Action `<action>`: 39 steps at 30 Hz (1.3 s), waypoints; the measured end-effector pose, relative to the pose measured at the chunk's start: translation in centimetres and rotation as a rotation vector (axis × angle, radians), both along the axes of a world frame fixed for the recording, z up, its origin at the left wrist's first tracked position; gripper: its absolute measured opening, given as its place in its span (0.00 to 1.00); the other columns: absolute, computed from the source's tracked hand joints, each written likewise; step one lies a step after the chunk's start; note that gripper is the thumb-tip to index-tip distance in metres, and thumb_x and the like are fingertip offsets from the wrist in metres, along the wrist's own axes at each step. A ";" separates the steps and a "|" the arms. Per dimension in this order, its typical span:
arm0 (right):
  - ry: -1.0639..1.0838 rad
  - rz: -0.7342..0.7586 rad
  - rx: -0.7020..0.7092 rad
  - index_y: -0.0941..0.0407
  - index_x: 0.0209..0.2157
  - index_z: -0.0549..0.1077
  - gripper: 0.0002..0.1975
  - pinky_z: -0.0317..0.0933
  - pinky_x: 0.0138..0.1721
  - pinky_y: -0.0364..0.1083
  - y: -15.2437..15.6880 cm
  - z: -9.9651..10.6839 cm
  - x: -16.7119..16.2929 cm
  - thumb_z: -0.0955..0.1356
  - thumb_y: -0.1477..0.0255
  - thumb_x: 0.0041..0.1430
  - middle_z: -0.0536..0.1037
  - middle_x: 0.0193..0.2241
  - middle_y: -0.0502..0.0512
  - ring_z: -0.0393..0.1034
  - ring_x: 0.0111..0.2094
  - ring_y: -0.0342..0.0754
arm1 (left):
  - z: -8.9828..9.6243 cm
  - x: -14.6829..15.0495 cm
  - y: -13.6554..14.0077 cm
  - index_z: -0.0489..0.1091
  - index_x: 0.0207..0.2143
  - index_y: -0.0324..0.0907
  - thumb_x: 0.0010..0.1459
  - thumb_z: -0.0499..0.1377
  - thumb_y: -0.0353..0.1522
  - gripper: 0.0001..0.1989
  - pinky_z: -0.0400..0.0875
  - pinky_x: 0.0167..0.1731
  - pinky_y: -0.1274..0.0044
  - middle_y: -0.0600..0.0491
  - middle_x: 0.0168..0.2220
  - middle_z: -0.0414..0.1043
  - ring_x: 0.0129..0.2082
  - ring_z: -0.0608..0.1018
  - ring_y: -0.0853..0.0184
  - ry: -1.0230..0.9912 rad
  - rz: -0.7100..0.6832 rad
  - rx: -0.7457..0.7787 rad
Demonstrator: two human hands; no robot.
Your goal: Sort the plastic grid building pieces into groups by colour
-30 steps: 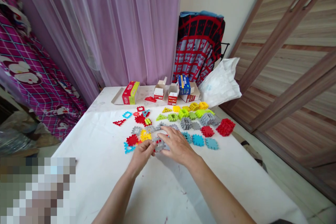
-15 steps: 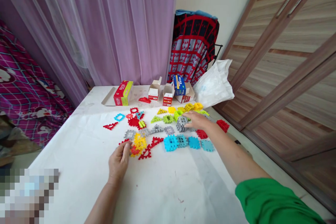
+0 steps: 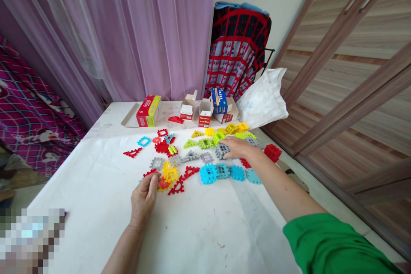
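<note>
My right hand [image 3: 238, 147] reaches over the far pieces, its fingers closed around a grey lattice block [image 3: 221, 151]. The block sits beside lime-green pieces [image 3: 205, 143] and behind bright blue notched blocks [image 3: 208, 174]. Near the front left of the pile, my left hand [image 3: 144, 197] has its fingers curled together. Its fingertips are next to a yellow lattice block [image 3: 170, 172] and an orange-red piece [image 3: 164, 183]; whether anything is pinched there is hidden. Red triangular pieces [image 3: 176, 186] lie just right of these. Flat grey pieces [image 3: 157, 163] are behind the yellow block.
Along the back of the white-covered table [image 3: 189, 227] stand a red-and-green box [image 3: 148, 111], small open boxes [image 3: 204, 113], a blue box [image 3: 219, 101] and a white bag [image 3: 265, 100]. Yellow pieces [image 3: 231, 129] and a red block [image 3: 272, 153] lie at the far right.
The view has shifted slightly. My right hand has settled a little lower over the grey block, and a grey piece beyond it now shows. My left hand stays almost in place.
</note>
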State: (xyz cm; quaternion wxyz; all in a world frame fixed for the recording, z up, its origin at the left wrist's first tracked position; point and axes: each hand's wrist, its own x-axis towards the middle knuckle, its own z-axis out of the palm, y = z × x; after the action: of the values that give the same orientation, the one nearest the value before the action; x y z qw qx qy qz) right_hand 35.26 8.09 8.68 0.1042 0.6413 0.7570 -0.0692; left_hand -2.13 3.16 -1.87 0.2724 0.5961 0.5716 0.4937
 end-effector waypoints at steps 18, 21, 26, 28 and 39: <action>0.091 -0.021 0.110 0.51 0.57 0.69 0.32 0.59 0.56 0.49 -0.3 1.2 3.3 0.73 0.64 0.49 0.72 0.56 0.57 0.66 0.56 0.56 | -0.4 -0.3 0.3 0.77 0.35 0.43 0.56 0.53 0.51 0.23 0.77 0.32 0.74 0.51 0.31 0.81 0.27 0.80 0.64 0.029 0.005 -0.010; -0.005 -0.100 0.149 0.51 0.57 0.68 0.33 0.60 0.55 0.50 -0.4 2.6 6.9 0.73 0.64 0.48 0.73 0.55 0.58 0.68 0.55 0.57 | 0.2 -0.1 0.1 0.77 0.34 0.43 0.55 0.54 0.51 0.23 0.78 0.31 0.74 0.51 0.30 0.81 0.26 0.80 0.64 0.031 0.018 -0.008; -0.131 -0.190 0.071 0.53 0.56 0.71 0.33 0.63 0.51 0.52 -1.1 3.9 11.4 0.73 0.68 0.45 0.76 0.52 0.61 0.70 0.51 0.60 | 0.8 0.2 -0.1 0.76 0.33 0.43 0.54 0.55 0.51 0.22 0.78 0.29 0.74 0.51 0.27 0.79 0.25 0.79 0.64 -0.006 0.039 0.002; -0.132 -0.184 0.056 0.53 0.56 0.71 0.33 0.64 0.50 0.52 -1.3 3.6 12.1 0.74 0.68 0.44 0.76 0.52 0.61 0.70 0.51 0.61 | 0.9 0.2 -0.1 0.76 0.33 0.43 0.54 0.55 0.51 0.22 0.78 0.29 0.74 0.52 0.26 0.79 0.25 0.79 0.63 -0.009 0.055 -0.001; -0.068 -0.192 0.031 0.53 0.57 0.70 0.36 0.62 0.54 0.56 -1.0 2.2 12.3 0.75 0.68 0.43 0.74 0.54 0.61 0.68 0.54 0.62 | 0.4 0.0 -0.1 0.75 0.35 0.42 0.53 0.55 0.51 0.23 0.76 0.29 0.74 0.52 0.24 0.77 0.22 0.77 0.64 -0.040 0.080 -0.076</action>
State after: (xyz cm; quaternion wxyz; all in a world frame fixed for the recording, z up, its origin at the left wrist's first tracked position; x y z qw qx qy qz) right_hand 47.54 7.07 10.93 0.1129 0.7142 0.6893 -0.0455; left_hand -2.15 3.07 -1.50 0.2862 0.5519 0.6078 0.4941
